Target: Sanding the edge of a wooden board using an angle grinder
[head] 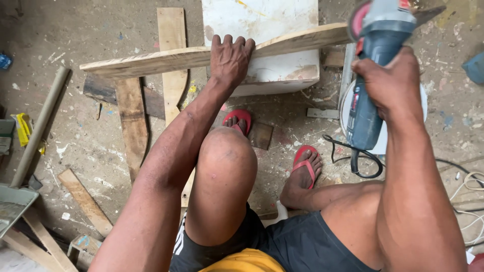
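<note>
Your left hand (231, 56) is spread flat, pinning the curved plank (166, 59) on the white box (272, 70). Right hand (390, 83) is wrapped around the grinder (370, 75), so I'd keep that plank pressed firm and fingers away from the disc.

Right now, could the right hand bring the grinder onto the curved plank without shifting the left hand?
Probably yes. The right hand holds the angle grinder right by the plank's far end, nothing between. The left hand presses mid-plank, clear of that end.

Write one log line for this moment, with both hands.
left hand: presses curved plank | right hand: grips angle grinder | plank lies across white block
</note>
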